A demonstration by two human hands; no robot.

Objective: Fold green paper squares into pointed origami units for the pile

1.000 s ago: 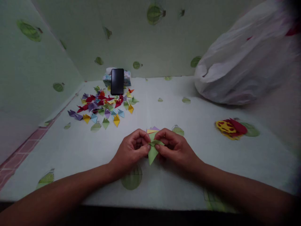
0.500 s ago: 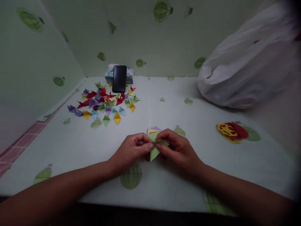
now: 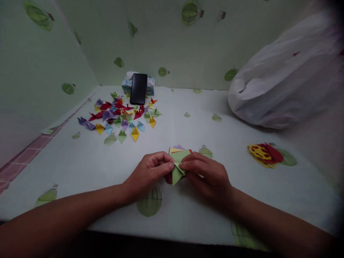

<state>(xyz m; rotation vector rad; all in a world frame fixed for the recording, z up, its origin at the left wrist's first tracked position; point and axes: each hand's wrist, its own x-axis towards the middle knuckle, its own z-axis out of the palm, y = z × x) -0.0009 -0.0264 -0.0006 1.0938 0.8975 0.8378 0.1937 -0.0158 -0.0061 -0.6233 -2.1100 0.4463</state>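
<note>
Between my two hands is a green piece of origami paper (image 3: 177, 174), partly folded, with one point toward me. My left hand (image 3: 153, 172) pinches its left side between thumb and index finger. On the right side, my right hand (image 3: 208, 173) has its fingertips closed on a folded flap of the same paper. Just beyond and beneath lies a small stack of coloured paper sheets (image 3: 175, 149), with yellow, purple and red edges showing. My fingers hide part of the green paper and most of the stack.
Many small folded paper figures (image 3: 122, 135) in several colours lie at the back left. Behind them a black phone (image 3: 138, 89) leans on a tissue box (image 3: 127, 86). A white plastic bag (image 3: 271, 89) stands at the right, with yellow and red cut-outs (image 3: 264, 154) in front of it.
My right fingers have shifted on the green paper, and the flap that stuck out to the right now lies folded down toward me. My left hand keeps its pinch. The view has tilted slightly.
</note>
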